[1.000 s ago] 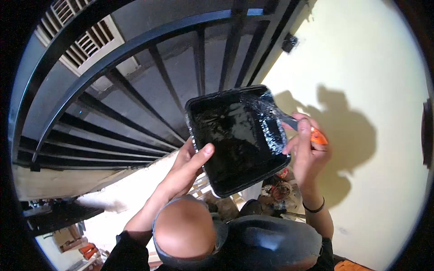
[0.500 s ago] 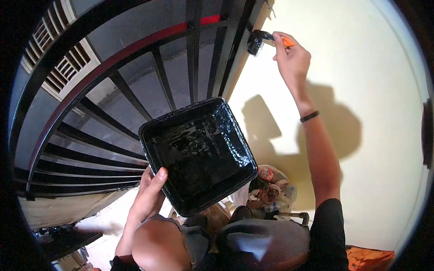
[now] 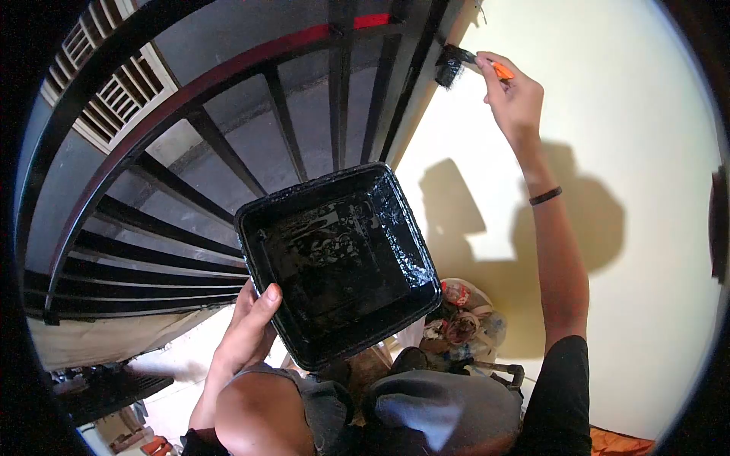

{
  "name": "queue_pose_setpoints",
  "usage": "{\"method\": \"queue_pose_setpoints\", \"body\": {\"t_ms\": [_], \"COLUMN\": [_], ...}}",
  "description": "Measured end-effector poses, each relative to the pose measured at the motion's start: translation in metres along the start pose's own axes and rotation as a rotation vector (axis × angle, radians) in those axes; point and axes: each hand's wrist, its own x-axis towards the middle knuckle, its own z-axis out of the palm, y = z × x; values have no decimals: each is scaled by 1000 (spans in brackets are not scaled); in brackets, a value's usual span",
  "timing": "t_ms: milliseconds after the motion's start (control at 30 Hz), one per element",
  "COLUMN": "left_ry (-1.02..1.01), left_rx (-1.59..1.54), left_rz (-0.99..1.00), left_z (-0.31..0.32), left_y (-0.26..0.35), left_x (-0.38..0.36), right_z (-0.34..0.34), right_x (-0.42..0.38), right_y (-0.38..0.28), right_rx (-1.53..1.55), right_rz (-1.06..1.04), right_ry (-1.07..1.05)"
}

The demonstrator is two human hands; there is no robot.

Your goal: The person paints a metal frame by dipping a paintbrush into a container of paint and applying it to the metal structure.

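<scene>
My left hand (image 3: 257,323) grips a square black paint tray (image 3: 334,258) by its lower left edge, thumb over the rim. Wet black paint glistens across its bottom and right wall. Up at the right, my right hand (image 3: 517,95) is closed round the orange-tipped handle of a paintbrush (image 3: 452,65). Black paint coats its bristles, which sit right at the dark end post (image 3: 411,83) of the metal railing, where it borders the pale wall. Red patches show on the railing's curved rail (image 3: 300,42).
A cream wall (image 3: 639,304) fills the right side and carries my shadow. Below the tray stands a bin (image 3: 475,323) of mixed rubbish beside my knees. Beyond the bars (image 3: 285,125) lies a grey floor with a white grille window (image 3: 114,83). Orange cloth (image 3: 620,442) lies at lower right.
The view has shifted slightly, so railing, hand and brush appear a little further right. Both hands keep their holds on tray and brush, with the bristles still by the end post.
</scene>
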Motion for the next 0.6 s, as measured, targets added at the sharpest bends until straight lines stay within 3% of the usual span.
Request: {"method": "queue_pose_setpoints", "body": {"t_ms": [133,300,400,533,600], "left_ry": [9,52,-3,-8,-26], "left_rx": [23,38,13,30,36], "left_rz": [-26,-56,-29,-27,-19], "left_z": [4,6,2,5,4], "left_y": [-1,3,-1,-1,1], "left_x": [2,-3,0,1,1], "right_z": [10,-4,-12,-3,-3], "right_x": [5,-4,-2,1,1], "right_y": [12,12,-5,-5,4], "right_rx": [2,9,-33,-80,-107], "right_rz": [2,-224,-103,-135,-272], "right_ry": [-79,-33,-97,-154,-106]}}
